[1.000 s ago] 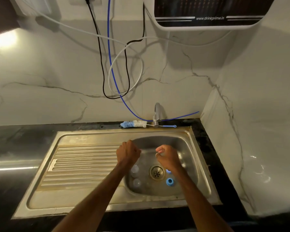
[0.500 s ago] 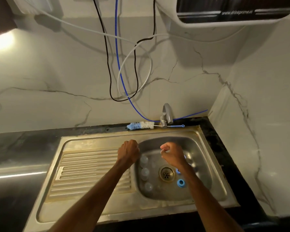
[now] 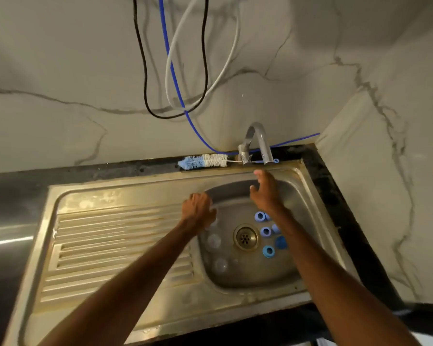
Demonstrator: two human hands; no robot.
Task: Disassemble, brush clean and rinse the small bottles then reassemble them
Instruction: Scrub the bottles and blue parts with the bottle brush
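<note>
- The dark counter [image 3: 8, 196] lies far to the left of the drain [image 3: 245, 237], with a bright streak of light across it.
- The ribbed draining board [image 3: 115, 236] of the steel sink [image 3: 160, 318] takes up the stretch left of the drain.
- The left hand [image 3: 197, 211] sits up and to the left of the drain, over the left edge of the bowl. Its fingers are curled under into a fist, and I cannot tell whether they hold anything.
- Clear little bottles [image 3: 213, 240] stand on the bowl floor just left of the drain, with another one [image 3: 220, 264] nearer to me.
- The brush [image 3: 205, 161], with blue and white bristles, lies on the ledge behind the sink, beyond the drain and a bit to its left. Its thin handle runs right, past the foot of the tap.
- Black, blue and white cables [image 3: 175, 78] hang in loops down the marble wall [image 3: 60, 71], well beyond the drain.
- Blue caps [image 3: 266, 231] lie scattered on the bowl floor just right of the drain, apart from the bottles.
- The right hand [image 3: 266, 193] is stretched out beyond the drain and slightly right, just short of the tap. Its fingers [image 3: 258, 173] are straight and loosely spread, with nothing in them.
- The grey tap [image 3: 256, 143] stands at the back rim, straight beyond the drain; no water shows.
</note>
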